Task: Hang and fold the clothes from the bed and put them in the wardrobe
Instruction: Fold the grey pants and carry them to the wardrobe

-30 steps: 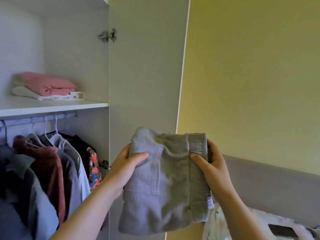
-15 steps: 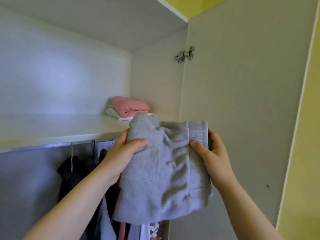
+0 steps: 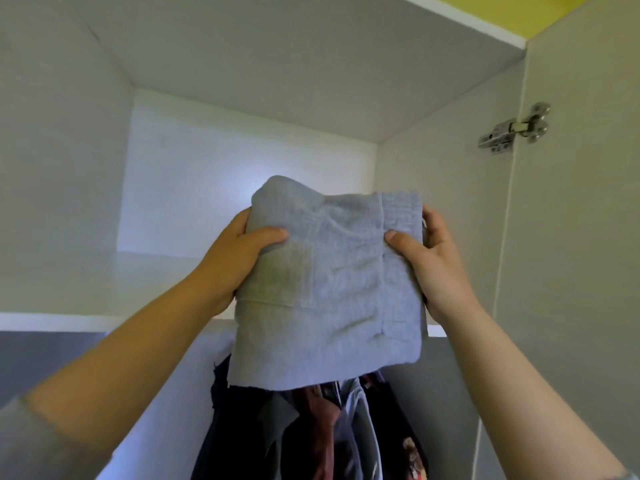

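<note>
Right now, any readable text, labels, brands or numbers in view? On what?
None readable.
Garment: no tag or print showing.
Hinge: no legible stamp.
Hanging clothes: coloured print at the lower right, too blurred to tell whether it holds words.

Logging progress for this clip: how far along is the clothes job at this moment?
Done: several clothes already hang under the shelf, and the grey garment is folded. In hand: the left hand and right hand grip it, raised before the shelf, not yet set down. Left: laying it there; the bed is out of view.
</note>
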Motion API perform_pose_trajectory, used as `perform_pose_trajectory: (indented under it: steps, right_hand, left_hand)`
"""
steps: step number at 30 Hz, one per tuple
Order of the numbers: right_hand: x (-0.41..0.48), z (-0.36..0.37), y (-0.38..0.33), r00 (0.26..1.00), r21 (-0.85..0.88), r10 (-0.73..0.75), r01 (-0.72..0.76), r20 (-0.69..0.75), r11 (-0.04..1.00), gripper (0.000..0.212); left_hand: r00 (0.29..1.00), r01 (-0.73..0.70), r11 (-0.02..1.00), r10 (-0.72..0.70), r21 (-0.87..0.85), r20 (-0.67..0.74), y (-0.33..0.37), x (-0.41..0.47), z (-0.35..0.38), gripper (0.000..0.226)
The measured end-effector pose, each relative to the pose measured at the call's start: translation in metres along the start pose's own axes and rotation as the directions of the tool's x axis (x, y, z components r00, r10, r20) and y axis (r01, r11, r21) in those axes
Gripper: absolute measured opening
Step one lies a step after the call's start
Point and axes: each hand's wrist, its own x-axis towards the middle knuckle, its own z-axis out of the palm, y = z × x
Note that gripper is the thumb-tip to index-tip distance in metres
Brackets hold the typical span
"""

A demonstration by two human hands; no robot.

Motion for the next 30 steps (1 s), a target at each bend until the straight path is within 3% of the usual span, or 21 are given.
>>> perform_pose_trajectory:
  steps: [4,10,13,16,18,22,24,26,30]
  right_hand:
    - [0.037,0.025,0.027,0.998,0.062,-0.021,0.017,0.061,0.998,0.056]
    - [0.096,0.067,0.064,0.997,0.138,-0.061,0.052,0.057,0.989,0.059]
    - [0.125,0.080,0.098,0.993,0.014,0.095,-0.096,0.072,0.995,0.059]
    - [0.126,0.089,0.135,0.948,-0.257,0.293,-0.254,0.126,0.933,0.073]
    - [0.120,0.090,0.148,0.927,-0.353,0.328,-0.251,0.180,0.901,0.071]
    - [0.116,0.094,0.137,0.871,-0.391,0.270,-0.100,0.410,0.915,0.047]
    - [0.106,0.095,0.132,0.764,-0.379,0.277,-0.045,0.583,0.924,0.041]
    - [0.095,0.091,0.134,0.684,-0.425,0.297,0.021,0.666,0.905,0.049]
    - [0.093,0.081,0.146,0.667,-0.478,0.272,0.143,0.693,0.867,0.053]
  left_hand:
    - [0.999,-0.017,0.999,0.019,0.048,-0.039,-0.009,0.029,-0.020,0.047]
    - [0.985,-0.145,0.978,0.157,0.150,-0.070,-0.023,0.090,-0.049,0.055]
    - [0.995,0.019,0.927,0.018,0.374,-0.095,-0.042,0.125,-0.055,0.067]
    - [0.973,0.219,0.704,-0.205,0.675,-0.102,-0.063,0.143,-0.065,0.080]
    - [0.981,0.138,0.634,-0.196,0.761,-0.015,-0.068,0.146,-0.068,0.077]
    - [0.972,-0.099,0.571,-0.119,0.815,0.201,-0.069,0.141,-0.067,0.046]
    - [0.930,-0.203,0.488,-0.176,0.849,0.323,-0.074,0.132,-0.067,0.041]
    - [0.887,-0.258,0.422,-0.252,0.869,0.386,-0.083,0.124,-0.067,0.045]
    - [0.829,-0.342,0.285,-0.357,0.896,0.430,-0.096,0.119,-0.059,0.038]
